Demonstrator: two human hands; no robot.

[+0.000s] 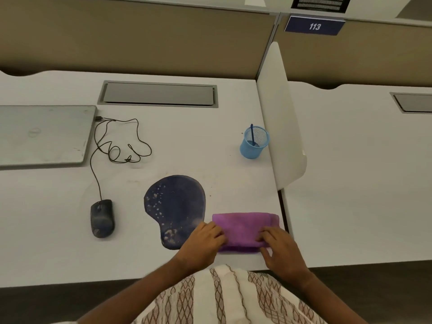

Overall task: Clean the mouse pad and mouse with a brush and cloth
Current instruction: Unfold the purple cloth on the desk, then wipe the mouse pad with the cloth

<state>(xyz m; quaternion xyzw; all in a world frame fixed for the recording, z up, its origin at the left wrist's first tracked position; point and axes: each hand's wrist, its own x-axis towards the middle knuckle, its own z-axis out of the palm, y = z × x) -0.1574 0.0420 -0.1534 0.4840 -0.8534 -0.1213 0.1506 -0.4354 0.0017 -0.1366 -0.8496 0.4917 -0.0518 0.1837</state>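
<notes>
A folded purple cloth point(243, 228) lies on the white desk near its front right corner. My left hand point(203, 244) grips the cloth's left edge and my right hand point(280, 249) grips its lower right edge. Just left of the cloth lies a dark blue mouse pad point(175, 204) with a wrist rest, speckled with pale dust. Further left sits a dusty dark wired mouse point(102, 218). A blue brush handle point(252, 134) stands in a blue mesh cup point(254, 142) at the back right.
A closed grey laptop point(42, 134) lies at the left, with the mouse cable point(117, 146) looped beside it. A grey cable hatch point(159, 93) is set into the desk's rear. A white divider panel point(278, 118) bounds the desk on the right.
</notes>
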